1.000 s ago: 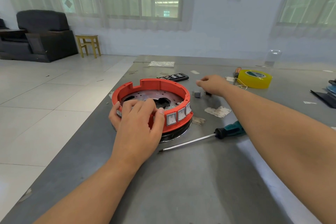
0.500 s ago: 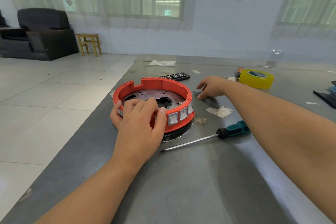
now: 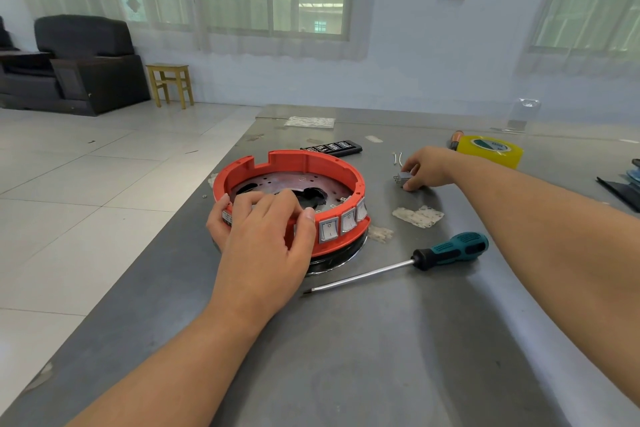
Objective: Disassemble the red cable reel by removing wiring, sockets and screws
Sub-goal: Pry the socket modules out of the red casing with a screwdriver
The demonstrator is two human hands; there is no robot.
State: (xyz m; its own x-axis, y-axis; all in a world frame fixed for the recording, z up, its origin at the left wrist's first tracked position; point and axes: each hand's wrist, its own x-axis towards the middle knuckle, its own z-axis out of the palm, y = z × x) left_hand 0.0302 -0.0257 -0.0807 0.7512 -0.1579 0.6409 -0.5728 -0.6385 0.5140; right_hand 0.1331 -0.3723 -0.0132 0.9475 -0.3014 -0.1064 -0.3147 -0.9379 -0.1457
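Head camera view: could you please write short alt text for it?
A person's left hand grips the near rim of a red cable reel on a grey table, while the right hand holds a small grey switch beyond a screwdriver.

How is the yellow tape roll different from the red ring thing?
The yellow tape roll is smaller; the red ring is much wider. The tape roll sits far back on the table with no hand on it; the left hand grips the red ring's near edge. The red ring has white switches on its side; the tape roll has none. Both are round and lie flat.
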